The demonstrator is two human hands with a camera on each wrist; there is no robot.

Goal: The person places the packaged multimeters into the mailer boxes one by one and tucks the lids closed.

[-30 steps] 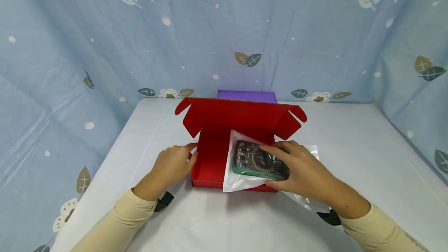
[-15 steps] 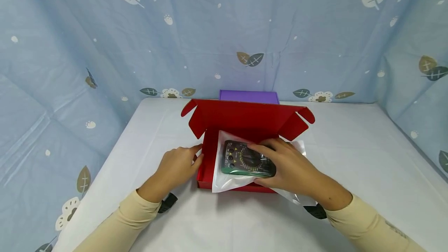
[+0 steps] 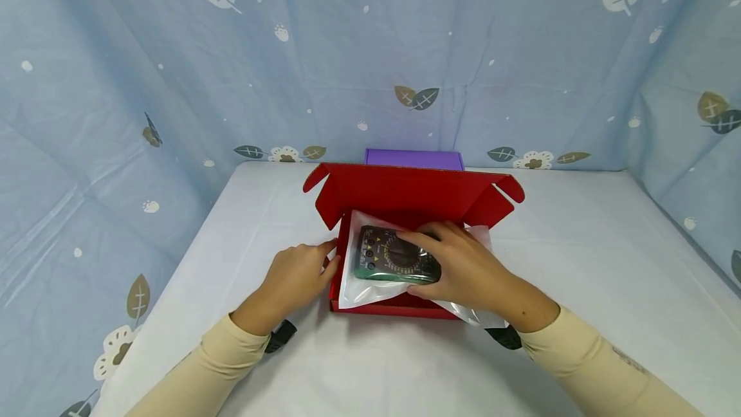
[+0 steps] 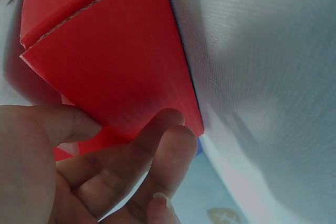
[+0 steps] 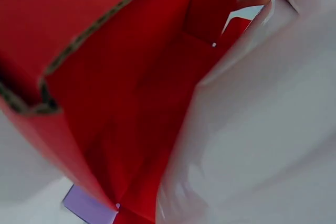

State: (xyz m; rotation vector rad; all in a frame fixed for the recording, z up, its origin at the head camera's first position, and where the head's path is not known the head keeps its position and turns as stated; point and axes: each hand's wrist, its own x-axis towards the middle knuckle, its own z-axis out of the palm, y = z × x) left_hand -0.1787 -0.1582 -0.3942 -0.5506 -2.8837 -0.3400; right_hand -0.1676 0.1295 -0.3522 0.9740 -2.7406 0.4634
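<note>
A black-and-green multimeter (image 3: 382, 259) lies inside a clear-and-white plastic bag (image 3: 359, 295). My right hand (image 3: 469, 272) grips it through the bag from the right side, thumb at the near edge and fingers over its face. Both overlap the opened red cardboard box (image 3: 399, 308), whose lid stands raised at the back. At the box's left side, my left hand (image 3: 295, 278) holds the wall, its thumb at the rim and fingertips (image 4: 176, 140) against the outer face in the left wrist view. In the right wrist view the bag (image 5: 257, 129) hangs over the box's red interior (image 5: 163, 87).
Behind the raised lid lies a purple box (image 3: 413, 159). Side flaps (image 3: 492, 206) stick out from the red lid. A white cloth covers the table (image 3: 370, 365), and a blue patterned curtain (image 3: 324, 63) hangs at the back and sides.
My right hand has carried the bagged multimeter leftward and slightly back, farther over the red box. The box sits slightly more to the right in view, with my left hand still at its side.
</note>
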